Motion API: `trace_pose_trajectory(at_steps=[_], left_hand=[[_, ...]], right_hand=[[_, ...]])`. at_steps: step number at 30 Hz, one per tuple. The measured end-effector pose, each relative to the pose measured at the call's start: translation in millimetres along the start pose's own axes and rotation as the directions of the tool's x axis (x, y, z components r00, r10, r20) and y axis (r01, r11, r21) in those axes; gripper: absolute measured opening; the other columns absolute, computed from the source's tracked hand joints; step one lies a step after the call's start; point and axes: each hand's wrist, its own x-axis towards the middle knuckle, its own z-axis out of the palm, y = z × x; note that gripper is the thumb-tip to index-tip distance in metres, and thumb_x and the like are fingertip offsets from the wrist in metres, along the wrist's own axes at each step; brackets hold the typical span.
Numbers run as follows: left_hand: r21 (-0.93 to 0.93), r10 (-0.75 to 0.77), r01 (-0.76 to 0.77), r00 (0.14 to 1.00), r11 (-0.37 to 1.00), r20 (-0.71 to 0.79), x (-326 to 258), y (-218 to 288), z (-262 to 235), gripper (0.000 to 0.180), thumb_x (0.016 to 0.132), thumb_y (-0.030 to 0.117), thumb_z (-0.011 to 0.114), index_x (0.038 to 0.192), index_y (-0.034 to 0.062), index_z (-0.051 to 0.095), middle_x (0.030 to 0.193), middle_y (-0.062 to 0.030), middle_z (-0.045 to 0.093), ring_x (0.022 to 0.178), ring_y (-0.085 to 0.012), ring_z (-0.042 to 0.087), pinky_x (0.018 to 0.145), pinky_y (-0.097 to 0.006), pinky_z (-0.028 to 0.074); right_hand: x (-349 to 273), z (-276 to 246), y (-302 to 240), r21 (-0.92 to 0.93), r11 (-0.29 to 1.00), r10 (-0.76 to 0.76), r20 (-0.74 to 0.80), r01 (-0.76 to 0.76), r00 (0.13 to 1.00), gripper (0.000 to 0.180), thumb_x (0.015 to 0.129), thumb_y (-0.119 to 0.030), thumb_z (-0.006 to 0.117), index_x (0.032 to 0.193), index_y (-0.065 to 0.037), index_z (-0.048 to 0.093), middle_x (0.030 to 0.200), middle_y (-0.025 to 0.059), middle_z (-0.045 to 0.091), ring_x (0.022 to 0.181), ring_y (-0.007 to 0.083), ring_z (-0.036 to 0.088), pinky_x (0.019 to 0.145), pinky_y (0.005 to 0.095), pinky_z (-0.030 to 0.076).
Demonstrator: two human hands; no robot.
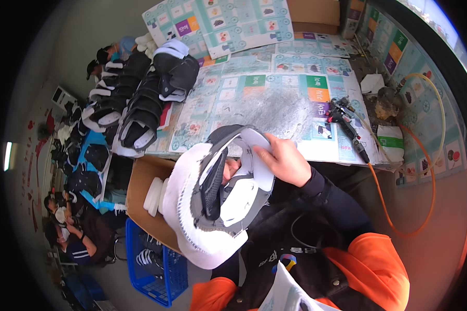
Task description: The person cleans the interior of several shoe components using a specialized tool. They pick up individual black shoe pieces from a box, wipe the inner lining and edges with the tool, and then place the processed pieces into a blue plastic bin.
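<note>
A black-and-white shoe upper [197,228] with pale padded lining is held in front of my body, its opening turned up toward me. My right hand [290,161] closes on its right rim, thumb on top of the pale edge. Through the opening a few fingers of my left hand [231,170] show; the rest of that hand is hidden behind the upper, which it seems to grip from beneath. Just beyond the upper, a worktable [207,111] is covered with printed sheets and stained grey in the middle.
Stacked black-and-white shoe uppers [140,116] stand at the table's left. A spray gun [350,127] with an orange hose [383,205] lies at right. Below left are a cardboard box [140,194] with white pieces and a blue basket [176,277]. Other people [80,236] sit far left.
</note>
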Motion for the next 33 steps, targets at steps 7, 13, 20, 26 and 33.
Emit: trace_pose_trajectory(at_steps=[7,13,20,26,33], left_hand=[[0.040,0.226,-0.222,0.965,0.974,-0.131,106.9,-9.8,32.8,0.041,0.113,0.025,0.050,0.143,-0.0014,0.057,0.138,-0.0126,0.065,0.118,-0.0246,0.066,0.103,-0.038,0.052],[0.457,0.119,-0.136,0.991,0.879,0.065,196.5,-5.1,88.8,0.027,0.105,0.020,0.068,0.124,0.0003,0.065,0.109,-0.0050,0.071,0.095,-0.0125,0.065,0.081,-0.027,0.052],[0.779,0.145,-0.198,0.980,0.595,0.139,285.5,-56.4,75.3,0.027,0.099,0.022,0.070,0.106,-0.0037,0.075,0.096,-0.0092,0.077,0.086,-0.0148,0.068,0.080,-0.032,0.053],[0.742,0.046,-0.145,0.987,0.655,0.152,302.1,-65.1,78.1,0.026,0.098,0.018,0.065,0.102,-0.0036,0.079,0.092,-0.0090,0.079,0.082,-0.0148,0.070,0.077,-0.031,0.054],[0.702,0.082,-0.138,0.990,0.698,0.113,301.2,-68.3,50.9,0.023,0.097,0.016,0.066,0.102,-0.0028,0.079,0.095,-0.0092,0.079,0.086,-0.0151,0.071,0.082,-0.030,0.053]], right_hand=[[-20.5,19.0,50.9,0.530,0.705,0.543,0.026,-0.472,0.839,0.036,0.106,-0.020,0.058,0.109,0.016,0.060,0.087,0.0255,0.073,0.067,0.0336,0.075,0.056,0.0383,0.061],[-16.2,36.2,67.3,0.712,0.197,0.582,0.468,-0.674,0.665,0.044,0.105,-0.023,0.045,0.111,0.018,0.058,0.092,0.0305,0.076,0.070,0.0382,0.078,0.053,0.0386,0.062],[-10.5,-26.4,80.4,0.289,0.678,0.508,0.481,-0.676,0.715,0.038,0.102,-0.023,0.052,0.113,0.011,0.063,0.081,0.0223,0.077,0.064,0.0344,0.076,0.052,0.0372,0.057],[-18.6,-125.2,157.1,-0.706,0.542,0.128,-0.467,-0.456,0.875,0.033,0.081,-0.012,0.070,0.109,0.004,0.064,0.117,0.0190,0.061,0.115,0.0382,0.059,0.089,0.0460,0.057],[-9.6,-158.7,198.7,-0.789,0.504,0.271,-0.241,-0.351,0.932,0.037,0.075,-0.015,0.076,0.104,0.006,0.065,0.111,0.0254,0.064,0.112,0.0427,0.060,0.096,0.0442,0.053]])
